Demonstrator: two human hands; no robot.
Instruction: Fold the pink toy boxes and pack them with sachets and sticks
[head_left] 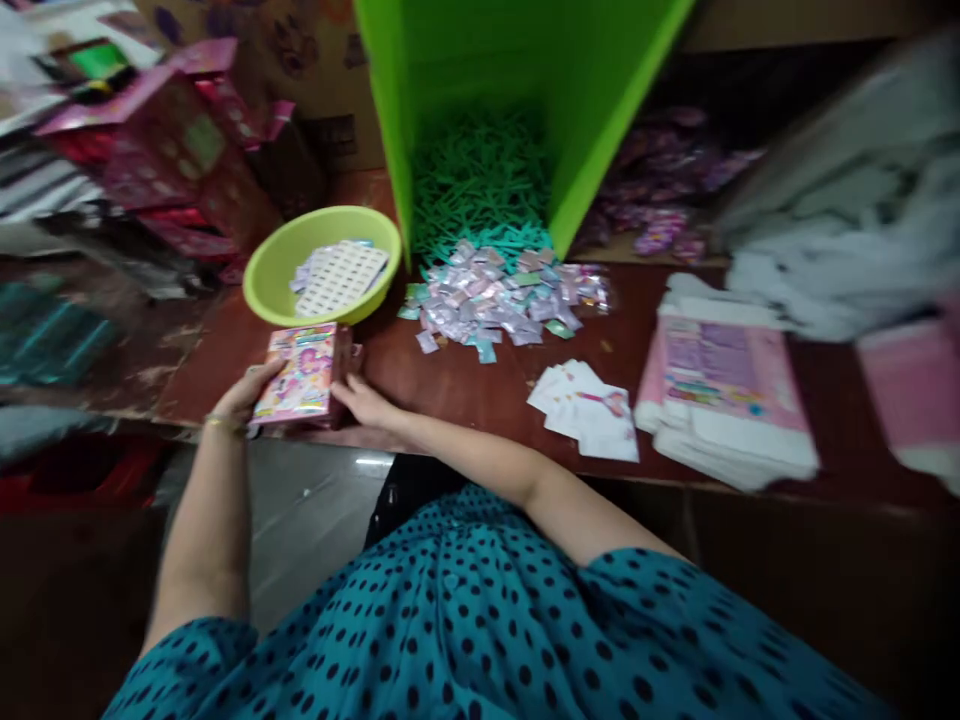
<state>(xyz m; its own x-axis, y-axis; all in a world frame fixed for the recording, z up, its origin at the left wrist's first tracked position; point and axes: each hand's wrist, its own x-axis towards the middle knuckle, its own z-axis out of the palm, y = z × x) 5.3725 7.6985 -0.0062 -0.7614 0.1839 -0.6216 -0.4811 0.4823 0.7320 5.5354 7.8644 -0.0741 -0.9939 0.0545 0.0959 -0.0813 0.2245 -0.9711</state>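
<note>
A pink printed box point(300, 372) with cartoon pictures lies at the table's front edge, left of centre. My left hand point(246, 392) grips its left side, the thumb along the top edge. From the other side my right hand point(366, 402) presses its fingers to the box's right side, so the box is held between both hands. The undersides of the fingers are hidden. Just behind the box stands a yellow-green bowl point(259, 285) with white patterned sheets point(341, 280) in it.
Small shiny packets point(487, 295) are heaped before a tilted green bin point(386, 120) holding green strips point(480, 180). White cards point(585, 405) and a stack of flat printed cartons point(724, 380) lie to the right. Pink boxes point(176, 150) stand at back left.
</note>
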